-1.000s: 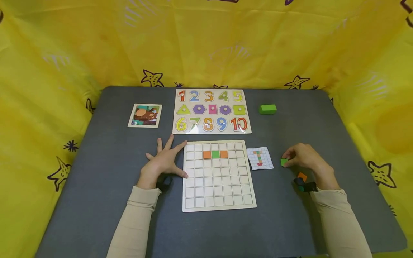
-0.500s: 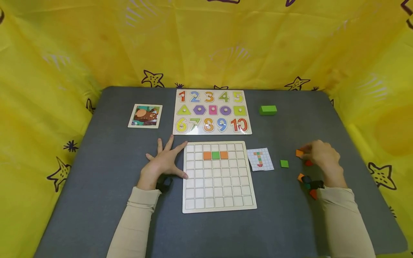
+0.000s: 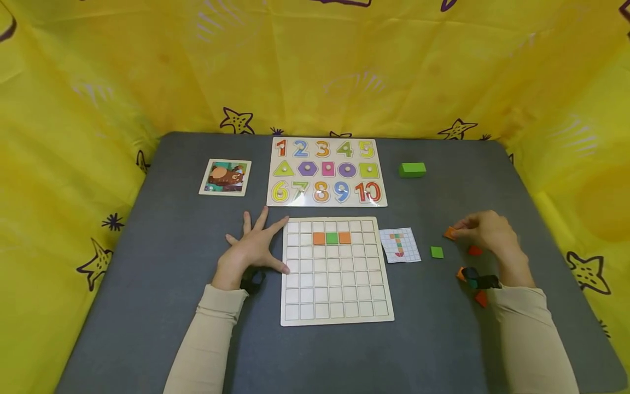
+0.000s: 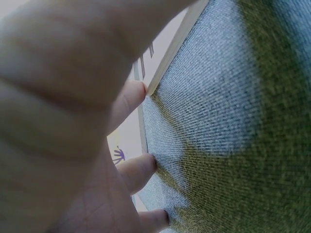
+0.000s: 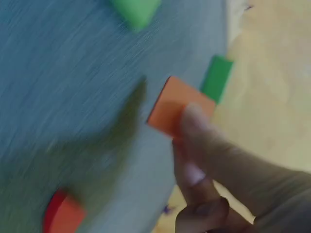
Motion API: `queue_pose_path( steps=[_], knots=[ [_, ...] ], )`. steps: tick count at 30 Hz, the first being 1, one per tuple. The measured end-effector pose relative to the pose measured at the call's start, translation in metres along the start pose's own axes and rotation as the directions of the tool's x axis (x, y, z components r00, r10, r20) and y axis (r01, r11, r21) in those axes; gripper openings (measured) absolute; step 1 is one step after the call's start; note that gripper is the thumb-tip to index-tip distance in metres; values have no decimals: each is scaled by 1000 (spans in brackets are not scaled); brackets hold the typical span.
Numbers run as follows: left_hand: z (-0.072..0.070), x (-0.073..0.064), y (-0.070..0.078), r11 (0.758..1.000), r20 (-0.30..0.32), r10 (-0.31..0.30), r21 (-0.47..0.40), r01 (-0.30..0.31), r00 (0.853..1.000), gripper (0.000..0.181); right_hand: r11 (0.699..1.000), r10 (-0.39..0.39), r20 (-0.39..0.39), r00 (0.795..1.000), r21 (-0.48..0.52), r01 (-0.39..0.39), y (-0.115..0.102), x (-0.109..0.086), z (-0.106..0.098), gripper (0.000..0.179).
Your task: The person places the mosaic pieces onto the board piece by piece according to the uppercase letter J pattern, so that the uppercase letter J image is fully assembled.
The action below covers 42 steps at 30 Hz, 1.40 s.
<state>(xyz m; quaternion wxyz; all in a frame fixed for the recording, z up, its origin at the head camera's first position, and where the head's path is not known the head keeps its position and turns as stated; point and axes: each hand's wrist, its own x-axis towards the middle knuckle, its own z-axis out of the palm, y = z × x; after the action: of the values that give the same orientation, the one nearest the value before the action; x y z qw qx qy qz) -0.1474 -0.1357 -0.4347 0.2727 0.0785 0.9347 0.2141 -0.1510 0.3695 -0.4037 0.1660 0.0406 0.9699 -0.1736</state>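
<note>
My right hand point(image 3: 492, 234) pinches an orange square tile point(image 5: 167, 104) between thumb and fingers, over the table's right side. A loose green tile point(image 3: 436, 252) lies to its left, and a red piece point(image 3: 474, 250) sits just below the hand. Under the wrist are another orange tile point(image 3: 460, 274) and a second red piece point(image 3: 481, 299). My left hand point(image 3: 252, 247) is spread at the left edge of a wooden grid board point(image 3: 334, 322), thumb and fingertip at its rim. One row of the board bears a green tile point(image 3: 332, 238) between two orange ones.
A paper card point(image 3: 400, 245) with a coloured pattern lies against the board's right edge. Behind the board is a number-and-shape puzzle point(image 3: 269, 180). A bear picture puzzle point(image 3: 225, 178) lies back left, a green block point(image 3: 412, 170) back right. Yellow cloth point(image 3: 315, 65) encloses the table.
The right hand has left the green tile on the table, moved right and picked up an orange tile, then shifted slightly left with it. My left hand stays on the board.
</note>
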Motion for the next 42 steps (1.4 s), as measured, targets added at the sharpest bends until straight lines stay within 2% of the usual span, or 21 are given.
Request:
queue_pose_path(
  steps=[2,4,8,11,16,19,24,30,36,42],
  knots=[
    [0,0,0,1000,-1,-1,-1,1,1000,126,994,-99,-19,995,41,100,-13,0,3,32],
    [0,0,1,1000,1,-2,-2,2,1000,126,977,-192,-26,981,87,193,-32,0,8,26],
    [0,0,1,1000,3,-1,-2,1,1000,126,938,-306,-17,952,164,305,-78,1,25,19],
    [0,0,1,1000,2,-3,0,3,1000,126,914,-349,-13,937,216,343,-115,3,43,16],
    [-1,2,1,1000,-4,1,0,-1,1000,126,892,-365,34,930,298,340,-169,8,74,16],
    [-1,3,1,1000,-1,6,-2,-6,1000,126,900,-364,56,930,277,335,-189,9,87,15],
    [-1,3,1,1000,1,-1,-4,1,1000,126,926,-350,64,935,172,335,-205,9,99,14],
    [-1,3,0,1000,3,-12,-2,12,1000,127,927,-364,75,928,122,354,-212,11,102,13],
    [0,3,1,1000,10,-14,1,14,1000,126,948,-317,97,943,37,315,-218,9,103,9],
    [0,2,0,1000,6,-18,-5,18,1000,126,938,-341,61,938,-46,344,-222,6,105,13]
  ],
)
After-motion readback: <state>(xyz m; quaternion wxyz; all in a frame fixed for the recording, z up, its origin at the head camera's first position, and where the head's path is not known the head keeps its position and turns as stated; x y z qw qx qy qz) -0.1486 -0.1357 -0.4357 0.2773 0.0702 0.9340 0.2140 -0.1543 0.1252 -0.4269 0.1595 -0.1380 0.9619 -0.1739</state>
